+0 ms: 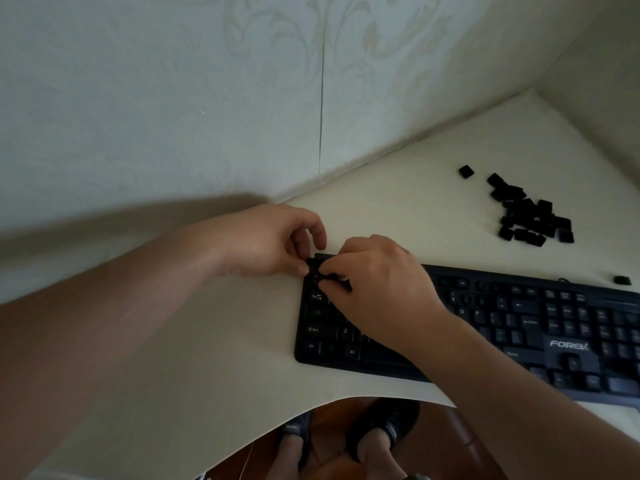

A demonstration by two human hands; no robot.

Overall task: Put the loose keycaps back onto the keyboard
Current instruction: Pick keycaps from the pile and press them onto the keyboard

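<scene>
A black keyboard lies on the pale table, its left end near the middle of the view. Both hands meet at its top-left corner. My left hand has its fingers curled, the thumb and fingertips touching the corner of the keyboard. My right hand reaches across the keys with fingers bent, pinching a small black keycap down on the top rows. Several key positions in the upper rows show bare stems. A heap of loose black keycaps lies on the table behind the keyboard, to the right.
One separate keycap sits left of the heap and another lies by the keyboard's far right edge. A papered wall borders the table behind and to the right. Below the table's front edge, feet in dark sandals stand on a brown floor.
</scene>
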